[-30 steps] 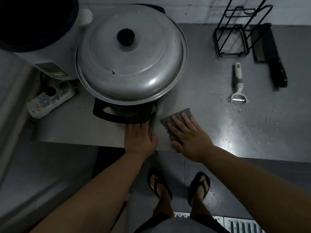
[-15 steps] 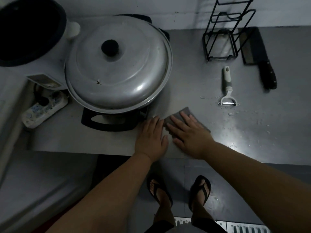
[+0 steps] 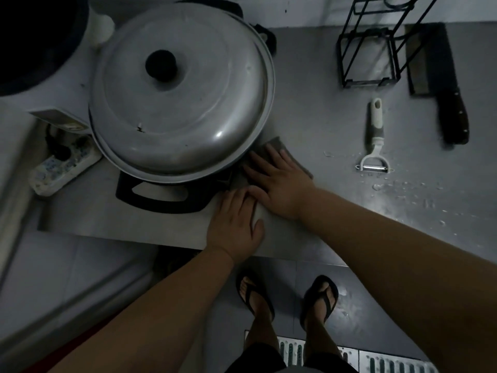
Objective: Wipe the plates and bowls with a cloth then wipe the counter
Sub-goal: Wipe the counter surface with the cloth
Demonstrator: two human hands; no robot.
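- At the front edge of the counter, beside the pot: right hand lies flat on the cloth, fingers straight and slightly spread, pressing it down for wiping.
- Left hand rests flat alongside, fingers together, likely bracing the body.
- Droplets near the peeler lie unwiped; no plates or bowls in view.

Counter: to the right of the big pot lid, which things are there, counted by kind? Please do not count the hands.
Cloth: 1
Peeler: 1
Cleaver: 1
Wire rack: 1
Total: 4
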